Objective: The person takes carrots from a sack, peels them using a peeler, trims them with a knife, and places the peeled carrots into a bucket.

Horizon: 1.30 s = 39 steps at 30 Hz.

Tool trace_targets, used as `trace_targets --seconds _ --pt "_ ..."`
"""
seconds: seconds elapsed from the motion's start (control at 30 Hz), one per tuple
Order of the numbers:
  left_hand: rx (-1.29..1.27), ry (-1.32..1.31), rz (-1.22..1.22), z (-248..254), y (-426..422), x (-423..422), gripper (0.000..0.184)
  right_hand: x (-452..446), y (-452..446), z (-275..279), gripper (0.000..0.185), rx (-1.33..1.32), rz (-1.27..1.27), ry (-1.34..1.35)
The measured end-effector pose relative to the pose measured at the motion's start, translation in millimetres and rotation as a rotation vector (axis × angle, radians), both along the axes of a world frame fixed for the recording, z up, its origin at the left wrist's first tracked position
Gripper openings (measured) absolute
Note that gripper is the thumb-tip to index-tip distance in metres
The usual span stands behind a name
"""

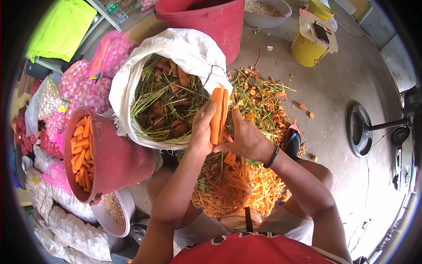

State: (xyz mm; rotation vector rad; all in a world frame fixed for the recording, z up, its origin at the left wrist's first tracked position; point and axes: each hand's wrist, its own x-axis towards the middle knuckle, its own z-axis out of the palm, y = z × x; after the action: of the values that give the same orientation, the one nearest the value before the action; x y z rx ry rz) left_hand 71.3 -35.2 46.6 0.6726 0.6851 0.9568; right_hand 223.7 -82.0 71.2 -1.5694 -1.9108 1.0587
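Note:
Two peeled carrots [216, 115] lie side by side, upright, in my left hand [203, 128], whose fingers wrap round them. My right hand [246, 136] is beside their lower end, its fingers curled; something reddish shows between its fingers, too small to name. Just behind my left hand, an open white sack [184, 48] holds carrots and green stalks. Below both hands is a heap of orange peelings [246, 185]. More carrot pieces and stalks [259, 94] lie on the floor to the right of the sack.
A tilted red bucket [118, 154] of peeled carrots stands at left, beside bags of garlic [74, 83]. A large red tub [202, 22] is behind the sack. A yellow bucket [305, 50] with cardboard and a phone stands back right. A steering-wheel-like ring [358, 130] lies right.

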Motion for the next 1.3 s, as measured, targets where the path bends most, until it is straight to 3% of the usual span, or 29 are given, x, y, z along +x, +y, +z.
trace_targets --seconds 0.2,0.43,0.67,0.8,0.9,0.97,1.03,1.07,1.1,1.17,1.2,1.23,1.3 --pt "-0.002 0.002 0.101 -2 8 -3 0.042 -13 -9 -9 0.058 0.068 0.026 0.108" --pt "0.067 -0.022 0.239 3 5 6 0.042 -26 -23 -14 0.048 0.021 -0.033 0.222" --pt "0.271 0.127 0.350 7 0 15 0.045 -41 -50 -19 0.040 -0.425 -0.231 0.882" --pt "0.229 -0.089 0.207 22 -3 5 0.049 -18 -36 0 0.039 -0.092 -0.131 0.342" --pt "0.238 -0.269 0.007 18 1 -16 0.046 -8 -32 0 0.041 0.108 -0.168 0.256" --pt "0.141 -0.122 0.111 33 0 -21 0.046 4 -27 -6 0.047 0.185 -0.185 0.065" --pt "0.092 -0.002 0.108 36 7 -46 0.050 13 -23 3 0.045 0.072 -0.228 0.052" --pt "0.078 -0.076 0.053 30 16 -73 0.051 16 -22 -5 0.042 0.235 -0.254 0.052" --pt "0.206 -0.037 0.094 24 27 -107 0.052 21 -20 -7 0.043 0.185 -0.278 0.048" --pt "0.473 -0.127 0.553 53 34 -167 0.061 23 -17 -14 0.038 0.275 -0.309 0.001" --pt "0.498 -0.237 0.655 68 36 -205 0.066 25 -16 -18 0.038 0.307 -0.272 0.000" --pt "0.463 -0.518 0.785 86 32 -222 0.068 26 -14 -21 0.037 0.340 -0.239 0.003" --pt "0.440 -0.278 0.953 68 24 -236 0.063 17 -9 -18 0.036 0.287 -0.191 0.048"
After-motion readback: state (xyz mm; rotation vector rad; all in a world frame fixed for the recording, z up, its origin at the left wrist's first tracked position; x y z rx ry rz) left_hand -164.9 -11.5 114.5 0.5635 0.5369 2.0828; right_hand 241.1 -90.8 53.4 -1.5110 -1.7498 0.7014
